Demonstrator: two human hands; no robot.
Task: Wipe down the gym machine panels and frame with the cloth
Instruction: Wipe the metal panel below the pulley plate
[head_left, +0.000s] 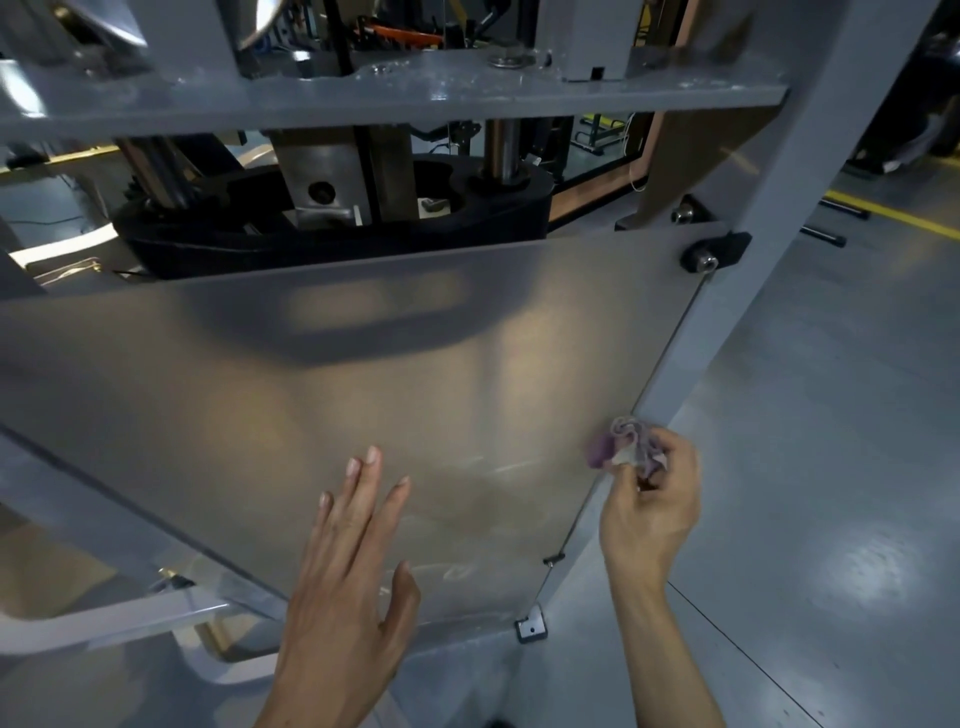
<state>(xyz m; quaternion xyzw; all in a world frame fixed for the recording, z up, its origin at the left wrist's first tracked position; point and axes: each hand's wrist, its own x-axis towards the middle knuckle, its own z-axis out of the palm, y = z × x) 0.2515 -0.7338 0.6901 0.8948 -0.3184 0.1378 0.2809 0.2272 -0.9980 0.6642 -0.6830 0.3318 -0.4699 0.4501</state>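
With fingers straight, the left hand (345, 561) lies flat against the frosted panel (311, 405), while the right hand (649, 499) pinches the bunched cloth (631, 441) at the panel's edge, so the next stroke probably needs the grey frame post (753, 312) beyond.

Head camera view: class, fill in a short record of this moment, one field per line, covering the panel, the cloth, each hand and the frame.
panel: large frosted translucent panel on the gym machine, held by black corner brackets
cloth: small crumpled purple-grey cloth, at the panel's right edge
right hand: right hand grips the cloth, fingers curled round it
left hand: left hand open, fingers straight, over the panel's lower part; contact cannot be told
frame: grey painted metal frame, upright post just right of the cloth
floor: glossy grey floor with a yellow line
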